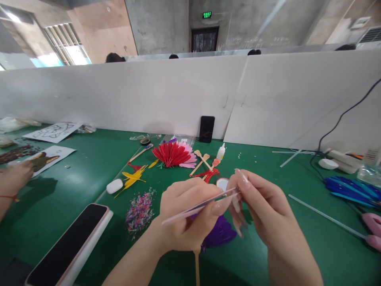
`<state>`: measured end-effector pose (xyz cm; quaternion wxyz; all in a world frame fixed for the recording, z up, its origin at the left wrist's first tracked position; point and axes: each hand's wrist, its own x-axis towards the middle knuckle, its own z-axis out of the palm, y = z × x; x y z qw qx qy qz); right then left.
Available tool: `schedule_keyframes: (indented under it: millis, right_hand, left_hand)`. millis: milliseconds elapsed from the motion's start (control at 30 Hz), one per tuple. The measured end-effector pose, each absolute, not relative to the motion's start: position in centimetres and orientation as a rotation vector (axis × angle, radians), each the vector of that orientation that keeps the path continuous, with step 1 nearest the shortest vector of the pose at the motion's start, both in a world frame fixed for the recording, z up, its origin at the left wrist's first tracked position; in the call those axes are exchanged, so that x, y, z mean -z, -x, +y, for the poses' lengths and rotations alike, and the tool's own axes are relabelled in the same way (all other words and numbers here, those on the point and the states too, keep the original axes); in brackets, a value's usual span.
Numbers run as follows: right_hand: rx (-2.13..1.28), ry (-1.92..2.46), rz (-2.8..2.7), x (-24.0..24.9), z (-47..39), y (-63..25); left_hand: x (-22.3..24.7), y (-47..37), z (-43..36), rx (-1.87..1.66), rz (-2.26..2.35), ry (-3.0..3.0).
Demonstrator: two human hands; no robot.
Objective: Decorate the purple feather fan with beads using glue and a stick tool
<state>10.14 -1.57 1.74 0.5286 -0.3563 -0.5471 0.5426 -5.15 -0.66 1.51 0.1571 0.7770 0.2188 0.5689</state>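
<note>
Holding pink tweezers (185, 213) snugly in the left hand (190, 234), over purple feathers (222, 234) on the green table (336, 254). Pinching narrowly with the right hand (264, 198), right by the tweezers' tips; cannot tell around what. Near a pile of tiny colorful bits (139, 214).

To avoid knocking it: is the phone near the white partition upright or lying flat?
Upright: the phone stands on a short edge before the white partition.
</note>
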Motion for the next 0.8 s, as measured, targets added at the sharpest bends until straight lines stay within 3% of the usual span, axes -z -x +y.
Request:
schedule_keyframes:
  millis: [167, 467, 800]
  right_hand:
    - [-1.324, 0.878, -1.398, -1.9, -1.1, -10.6]
    - [-1.464, 0.854, -1.452, -1.9, -1.4, -11.8]
    - [-1.083, 1.095, -1.967, -2.9, -3.1, -16.1]
  left_hand:
    - [-1.9, 5.4, -0.4, -1.576, 0.679, -2.244]
    - [-1.2, 5.4, -0.3, -1.428, 0.588, -1.664]
    - [-1.8, 5.3, -0.5, -1.334, 0.678, -1.619]
